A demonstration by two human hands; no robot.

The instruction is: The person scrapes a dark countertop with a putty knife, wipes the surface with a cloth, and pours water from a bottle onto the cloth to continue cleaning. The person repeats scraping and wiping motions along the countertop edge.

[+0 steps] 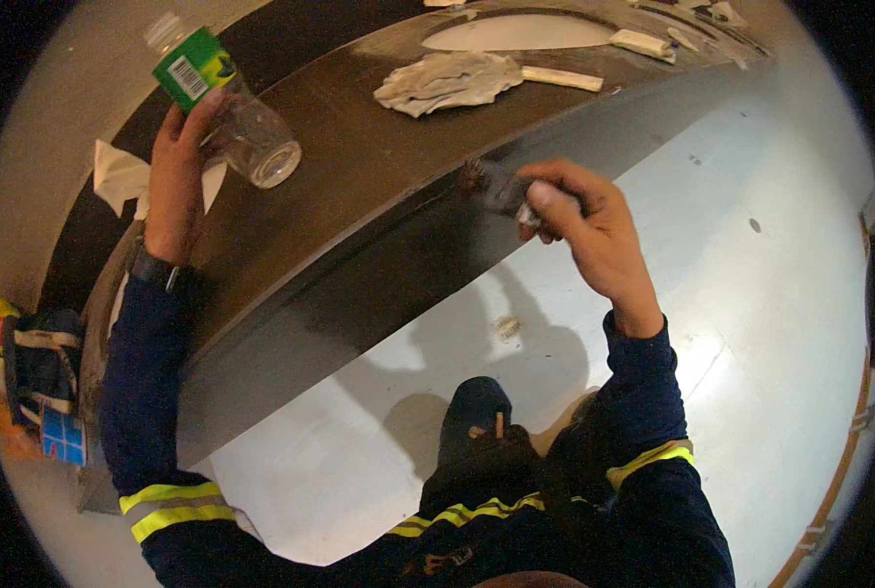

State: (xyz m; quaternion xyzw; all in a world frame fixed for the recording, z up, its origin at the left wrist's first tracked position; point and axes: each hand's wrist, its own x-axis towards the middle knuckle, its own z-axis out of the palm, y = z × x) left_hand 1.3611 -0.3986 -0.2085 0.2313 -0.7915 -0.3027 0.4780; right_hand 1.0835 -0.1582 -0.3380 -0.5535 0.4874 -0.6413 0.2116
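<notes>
My left hand [180, 157] is closed round a clear plastic bottle [246, 132] with a green label. The bottle is tilted, its neck toward the far left, over the dark brown counter [349, 167]. I cannot see any liquid in it. My right hand [580, 220] is closed in front of the counter's edge, gripping a small greyish-white thing [534, 214] mostly hidden by the fingers. A blurred dark, bristly tip [473, 176] shows to its left, against the counter's front face; whether it joins the held thing is unclear.
A crumpled off-white cloth [447, 82] lies on the counter beside a pale flat stick [562, 77]. White paper [119, 176] is near my left wrist. Farther right rests a whitish block [641, 44]. A dark bag [46, 358] is at the far left, above the pale floor [712, 265].
</notes>
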